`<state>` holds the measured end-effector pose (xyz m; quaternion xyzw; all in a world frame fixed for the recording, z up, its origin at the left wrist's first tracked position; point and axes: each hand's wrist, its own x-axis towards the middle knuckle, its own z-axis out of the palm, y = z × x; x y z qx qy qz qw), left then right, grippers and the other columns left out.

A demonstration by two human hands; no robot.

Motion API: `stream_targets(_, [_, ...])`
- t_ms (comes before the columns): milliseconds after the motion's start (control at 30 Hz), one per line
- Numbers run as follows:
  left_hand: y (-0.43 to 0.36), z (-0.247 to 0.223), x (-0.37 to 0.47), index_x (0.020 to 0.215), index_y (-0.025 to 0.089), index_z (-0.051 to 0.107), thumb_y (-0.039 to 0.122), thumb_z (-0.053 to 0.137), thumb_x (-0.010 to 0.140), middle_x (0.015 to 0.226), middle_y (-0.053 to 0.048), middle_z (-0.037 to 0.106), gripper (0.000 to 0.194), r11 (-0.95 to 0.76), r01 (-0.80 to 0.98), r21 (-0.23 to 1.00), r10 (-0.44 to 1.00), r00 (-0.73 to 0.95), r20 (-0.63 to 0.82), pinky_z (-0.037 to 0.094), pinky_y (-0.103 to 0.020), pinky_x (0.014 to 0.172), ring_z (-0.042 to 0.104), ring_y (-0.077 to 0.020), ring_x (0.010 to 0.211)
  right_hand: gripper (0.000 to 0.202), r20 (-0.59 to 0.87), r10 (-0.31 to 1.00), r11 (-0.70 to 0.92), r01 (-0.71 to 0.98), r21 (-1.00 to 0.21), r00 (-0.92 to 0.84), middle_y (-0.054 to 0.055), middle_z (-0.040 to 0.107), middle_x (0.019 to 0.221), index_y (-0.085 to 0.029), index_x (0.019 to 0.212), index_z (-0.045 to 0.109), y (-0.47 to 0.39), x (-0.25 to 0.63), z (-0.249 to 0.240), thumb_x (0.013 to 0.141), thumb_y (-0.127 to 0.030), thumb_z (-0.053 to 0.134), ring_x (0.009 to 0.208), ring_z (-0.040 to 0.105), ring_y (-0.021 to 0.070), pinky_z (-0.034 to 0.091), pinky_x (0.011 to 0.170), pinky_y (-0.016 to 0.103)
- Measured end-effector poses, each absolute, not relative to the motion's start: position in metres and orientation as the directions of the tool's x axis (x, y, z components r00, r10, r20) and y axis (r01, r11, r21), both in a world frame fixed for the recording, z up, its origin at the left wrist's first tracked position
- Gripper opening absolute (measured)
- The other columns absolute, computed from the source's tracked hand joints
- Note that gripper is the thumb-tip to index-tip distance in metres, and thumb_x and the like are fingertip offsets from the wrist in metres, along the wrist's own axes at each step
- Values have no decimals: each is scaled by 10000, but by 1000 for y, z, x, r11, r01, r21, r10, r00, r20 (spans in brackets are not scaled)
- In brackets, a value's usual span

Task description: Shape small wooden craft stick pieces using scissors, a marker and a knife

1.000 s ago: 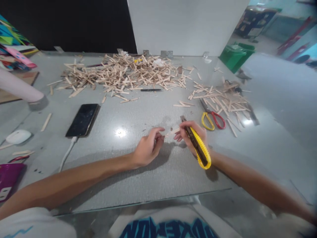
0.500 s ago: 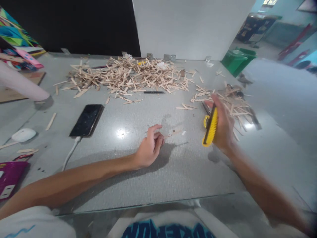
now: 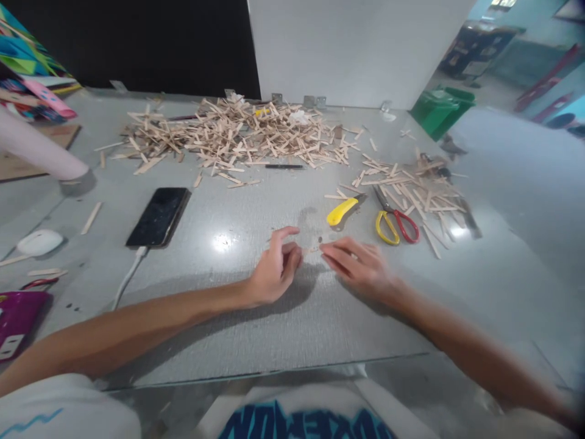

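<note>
My left hand (image 3: 276,268) is closed in a pinch on one end of a small wooden stick (image 3: 312,249), its index finger raised above. From the other side my right hand (image 3: 359,265) has its fingertips closed at the stick's opposite end. Only a short, pale stretch of the stick shows between the hands. Beyond my right hand lies a yellow-handled cutter knife (image 3: 342,211), its dark blade pointing right. To the right of the knife are scissors (image 3: 392,221) with one yellow and one red handle loop.
A wide heap of wooden sticks (image 3: 237,137) covers the back of the table, with a smaller pile (image 3: 411,183) at the right. A black pen-like rod (image 3: 284,166) lies before the heap. A phone (image 3: 159,216) with a white cable and a white mouse-like object (image 3: 40,242) are on the left.
The yellow cutter knife has left my right hand and now lies on the table. My right hand has moved left to the small stick. My left hand stays in place.
</note>
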<state>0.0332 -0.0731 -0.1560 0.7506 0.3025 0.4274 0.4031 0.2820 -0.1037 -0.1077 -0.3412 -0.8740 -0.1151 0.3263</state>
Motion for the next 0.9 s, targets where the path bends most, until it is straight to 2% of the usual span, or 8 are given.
stream_targets(200, [-73, -156, 34, 1452, 261, 319, 197, 441, 1139, 717, 113, 497, 342, -492, 78, 867, 783, 475, 401, 449, -207, 594, 517, -94, 577, 72, 674, 500, 743, 669, -11, -544, 37, 758, 935, -166, 1158, 716, -102, 274, -112, 1110, -153, 664, 781, 728, 143, 551, 660, 280])
stream_targets(467, [-74, -151, 34, 1432, 249, 334, 128, 449, 1107, 729, 104, 509, 366, -512, 60, 857, 762, 493, 420, 428, -185, 582, 529, -87, 588, 159, 622, 517, 750, 661, 2, -589, 54, 749, 918, -168, 1066, 712, -99, 272, -112, 1136, -132, 575, 771, 714, 156, 532, 631, 289])
stream_targets(633, [-73, -150, 34, 1432, 246, 336, 137, 450, 1110, 724, 105, 516, 359, -535, 84, 840, 761, 479, 437, 439, -182, 588, 539, -88, 589, 191, 634, 518, 733, 680, 16, -574, 41, 701, 830, -164, 976, 669, -97, 270, -109, 1098, -69, 556, 728, 673, 157, 491, 582, 291])
stream_targets(767, [-74, -150, 34, 1436, 249, 331, 135, 453, 1106, 717, 110, 511, 370, -534, 78, 842, 759, 483, 437, 445, -183, 587, 529, -89, 578, 118, 670, 517, 737, 676, -32, -533, 33, 731, 870, -178, 1034, 676, -98, 268, -110, 1088, -106, 599, 736, 678, 142, 517, 615, 277])
stream_targets(900, [-74, -150, 34, 1431, 248, 337, 122, 455, 1095, 720, 108, 522, 377, -547, 91, 832, 752, 491, 440, 438, -178, 579, 531, -87, 574, 83, 671, 514, 730, 683, -17, -534, 41, 748, 895, -166, 1073, 699, -100, 267, -113, 1100, -138, 626, 761, 702, 151, 517, 623, 289])
